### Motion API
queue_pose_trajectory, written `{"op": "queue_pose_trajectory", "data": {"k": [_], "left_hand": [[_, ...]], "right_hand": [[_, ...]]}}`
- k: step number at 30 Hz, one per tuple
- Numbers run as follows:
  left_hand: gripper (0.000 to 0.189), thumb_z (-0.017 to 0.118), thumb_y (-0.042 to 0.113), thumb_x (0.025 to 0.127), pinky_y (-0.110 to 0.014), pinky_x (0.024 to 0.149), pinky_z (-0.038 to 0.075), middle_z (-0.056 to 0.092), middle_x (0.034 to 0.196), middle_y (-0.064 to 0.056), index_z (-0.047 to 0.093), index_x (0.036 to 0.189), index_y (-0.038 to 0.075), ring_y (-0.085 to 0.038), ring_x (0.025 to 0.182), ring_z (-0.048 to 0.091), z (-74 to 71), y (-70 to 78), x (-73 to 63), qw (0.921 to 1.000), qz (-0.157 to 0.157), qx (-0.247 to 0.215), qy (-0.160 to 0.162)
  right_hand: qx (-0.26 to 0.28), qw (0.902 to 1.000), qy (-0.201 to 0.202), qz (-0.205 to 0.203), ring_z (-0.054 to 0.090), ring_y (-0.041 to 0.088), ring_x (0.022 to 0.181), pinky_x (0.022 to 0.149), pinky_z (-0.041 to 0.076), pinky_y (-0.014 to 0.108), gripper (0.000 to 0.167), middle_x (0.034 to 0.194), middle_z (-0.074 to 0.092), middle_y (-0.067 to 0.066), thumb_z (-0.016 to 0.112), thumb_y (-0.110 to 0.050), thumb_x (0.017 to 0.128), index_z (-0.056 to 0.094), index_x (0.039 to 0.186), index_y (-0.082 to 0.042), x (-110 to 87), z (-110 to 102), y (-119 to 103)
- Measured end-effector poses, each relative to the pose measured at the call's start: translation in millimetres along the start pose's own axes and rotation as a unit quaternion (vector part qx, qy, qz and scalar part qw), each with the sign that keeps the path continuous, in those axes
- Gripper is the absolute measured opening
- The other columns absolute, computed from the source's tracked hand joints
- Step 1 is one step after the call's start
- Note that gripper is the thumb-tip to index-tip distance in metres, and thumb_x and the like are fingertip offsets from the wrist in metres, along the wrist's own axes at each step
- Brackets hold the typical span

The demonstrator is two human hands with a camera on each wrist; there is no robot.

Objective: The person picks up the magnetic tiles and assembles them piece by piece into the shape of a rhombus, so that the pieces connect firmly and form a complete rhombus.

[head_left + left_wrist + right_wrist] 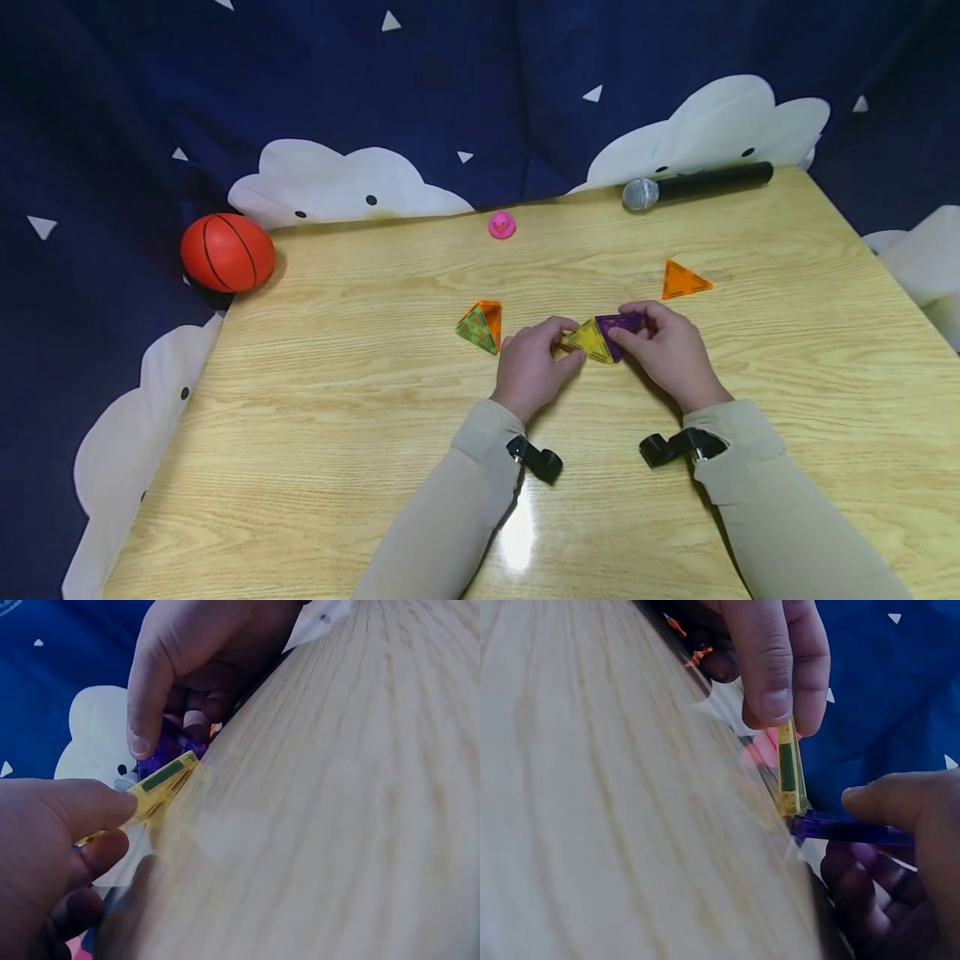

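My left hand (531, 367) pinches a yellow see-through triangular magnetic tile (591, 340) by its left end, thumb on the near side. To its right, my right hand (675, 352) holds a purple triangular magnetic tile (609, 323) between thumb and fingers. The two tiles meet along an edge over the table. Seen from the right wrist, the yellow tile (787, 776) stands steeply and the purple tile (844, 828) lies nearly level, their ends together at a corner. In the left wrist view, the yellow tile (166, 778) slants in front of the purple one.
Left of my hands stands a small pyramid (477, 327) of green and orange tiles. An orange triangular tile (682, 281) lies beyond my right hand. Farther back are a pink rubber duck (502, 225), a microphone (705, 183) and, at the left edge, a red ball (227, 252).
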State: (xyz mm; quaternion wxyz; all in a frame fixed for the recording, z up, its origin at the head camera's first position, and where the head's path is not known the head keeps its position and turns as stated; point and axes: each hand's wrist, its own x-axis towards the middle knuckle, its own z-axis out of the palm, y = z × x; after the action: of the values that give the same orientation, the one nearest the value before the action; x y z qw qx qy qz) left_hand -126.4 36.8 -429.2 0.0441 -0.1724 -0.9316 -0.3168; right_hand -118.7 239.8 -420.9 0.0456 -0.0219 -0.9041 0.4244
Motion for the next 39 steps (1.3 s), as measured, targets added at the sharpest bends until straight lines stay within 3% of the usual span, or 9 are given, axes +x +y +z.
{"op": "queue_pose_trajectory", "data": {"k": [6, 10, 14, 18, 24, 28, 33, 35, 39], "left_hand": [[0.027, 0.075, 0.034, 0.09, -0.027, 0.076, 0.038, 0.072, 0.098, 0.011, 0.072, 0.115, 0.026, -0.002, 0.08, 0.061, 1.4, -4.3, -0.2, 0.9977, 0.002, -0.062, 0.029], [0.023, 0.074, 0.03, 0.092, -0.022, 0.07, 0.041, 0.069, 0.091, 0.01, 0.073, 0.113, 0.022, -0.004, 0.071, 0.055, 3.5, -6.2, 0.2, 0.994, 0.006, -0.097, 0.05], [0.022, 0.074, 0.027, 0.092, -0.018, 0.065, 0.043, 0.068, 0.094, 0.007, 0.072, 0.113, 0.019, -0.007, 0.072, 0.056, 4.4, -6.9, 1.2, 0.9906, 0.011, -0.122, 0.06], [0.022, 0.074, 0.026, 0.092, -0.018, 0.065, 0.044, 0.068, 0.098, 0.005, 0.072, 0.113, 0.018, -0.009, 0.073, 0.057, 3.4, -6.5, 2.2, 0.9885, 0.015, -0.135, 0.065], [0.022, 0.075, 0.027, 0.092, -0.017, 0.063, 0.043, 0.066, 0.097, 0.007, 0.071, 0.112, 0.019, -0.004, 0.071, 0.054, 4.7, -6.3, -0.2, 0.9882, 0.003, -0.139, 0.063], [0.022, 0.075, 0.027, 0.092, -0.016, 0.063, 0.043, 0.066, 0.097, 0.007, 0.071, 0.112, 0.019, -0.004, 0.071, 0.054, 7.2, -6.7, -1.3, 0.9881, 0.008, -0.139, 0.065], [0.021, 0.076, 0.025, 0.091, -0.016, 0.063, 0.043, 0.066, 0.095, 0.007, 0.071, 0.111, 0.018, -0.008, 0.071, 0.056, 7.6, -6.6, 0.3, 0.9868, 0.018, -0.141, 0.077], [0.021, 0.076, 0.025, 0.091, -0.015, 0.063, 0.042, 0.065, 0.095, 0.008, 0.071, 0.11, 0.018, -0.009, 0.072, 0.057, 7.4, -6.3, 0.9, 0.9869, 0.018, -0.139, 0.079], [0.021, 0.077, 0.025, 0.091, -0.016, 0.063, 0.042, 0.065, 0.095, 0.007, 0.071, 0.11, 0.018, -0.009, 0.072, 0.057, 6.4, -6.1, 0.7, 0.9872, 0.016, -0.138, 0.078]], "right_hand": [[-0.039, 0.9991, 0.012, -0.006, 0.055, 0.024, 0.077, 0.067, 0.043, 0.033, 0.038, 0.089, 0.065, 0.013, 0.068, -0.031, 0.096, 0.067, 0.121, -0.003, 0.5, -3, 1], [-0.043, 0.9979, 0.048, -0.004, 0.059, 0.025, 0.082, 0.073, 0.045, 0.036, 0.034, 0.095, 0.069, 0.015, 0.064, -0.03, 0.098, 0.069, 0.114, -0.001, 1.2, -7, 6], [-0.039, 0.9952, 0.088, 0.013, 0.058, 0.025, 0.084, 0.075, 0.044, 0.035, 0.032, 0.097, 0.069, 0.016, 0.061, -0.028, 0.098, 0.07, 0.11, -0.001, 5.6, -11, 13], [-0.031, 0.9919, 0.121, 0.023, 0.056, 0.024, 0.085, 0.074, 0.042, 0.032, 0.031, 0.097, 0.067, 0.016, 0.059, -0.028, 0.098, 0.07, 0.106, 0.0, 13.3, -13, 18], [-0.027, 0.9828, 0.182, 0.005, 0.053, 0.019, 0.081, 0.069, 0.04, 0.024, 0.025, 0.097, 0.063, 0.013, 0.063, -0.023, 0.094, 0.072, 0.099, 0.0, 22.5, -17, 29], [-0.027, 0.9761, 0.216, -0.008, 0.053, 0.026, 0.086, 0.075, 0.039, 0.029, 0.023, 0.098, 0.06, 0.017, 0.064, -0.018, 0.092, 0.072, 0.098, 0.003, 28.6, -23, 38], [-0.053, 0.9832, 0.171, 0.034, 0.043, 0.045, 0.114, 0.097, 0.026, 0.055, 0.044, 0.119, 0.053, 0.027, 0.064, -0.031, 0.094, 0.067, 0.12, 0.005, 40.0, -33, 46], [-0.075, 0.9858, 0.139, 0.058, 0.037, 0.049, 0.12, 0.098, 0.019, 0.062, 0.058, 0.127, 0.048, 0.028, 0.064, -0.041, 0.095, 0.061, 0.13, 0.005, 43.9, -37, 47], [-0.115, 0.9857, 0.089, 0.084, 0.032, 0.053, 0.122, 0.093, 0.016, 0.065, 0.08, 0.132, 0.042, 0.032, 0.064, -0.059, 0.091, 0.054, 0.138, 0.005, 50.5, -39, 49]]}}
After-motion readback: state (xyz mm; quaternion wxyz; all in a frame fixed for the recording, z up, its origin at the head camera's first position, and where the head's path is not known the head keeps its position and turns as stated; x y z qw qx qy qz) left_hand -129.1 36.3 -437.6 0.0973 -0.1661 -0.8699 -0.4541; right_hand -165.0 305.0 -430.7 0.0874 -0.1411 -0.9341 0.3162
